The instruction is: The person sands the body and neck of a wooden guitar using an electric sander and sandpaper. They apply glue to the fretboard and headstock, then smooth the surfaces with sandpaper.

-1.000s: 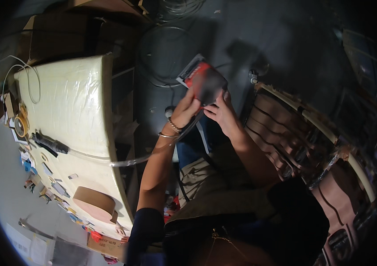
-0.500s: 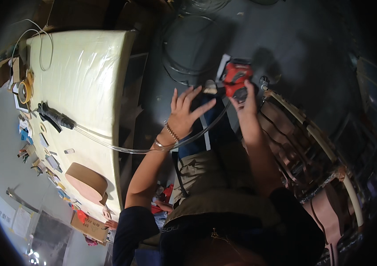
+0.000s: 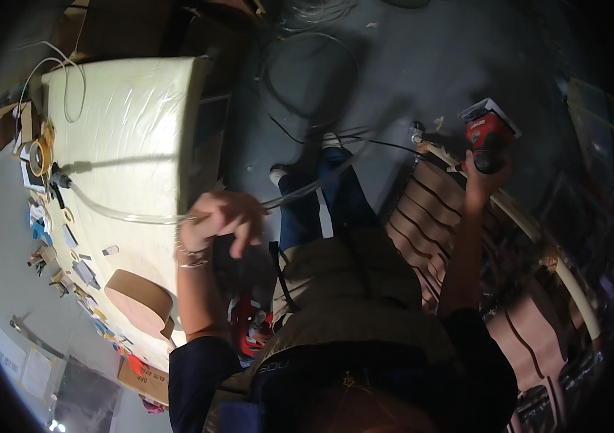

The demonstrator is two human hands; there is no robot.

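Observation:
My right hand grips a red and black power sander out to the right, its pale pad uppermost. My left hand is at the edge of the cream, plastic-covered tabletop, fingers loosely curled round a clear hose. The hose runs from a dark tool or fitting on that tabletop, behind the fingers and onward across my legs. A dark cord runs near the sander, below it over my feet.
A pale brown guitar-shaped piece, tape rolls and small items lie along the table's left. Coiled cables lie on the grey floor. At right stands a rack of pinkish curved panels with a padded rail. Cardboard boxes sit lower left.
My right hand has carried the sander up and to the right. My left hand left the sander and moved left to the hose, which now sits higher.

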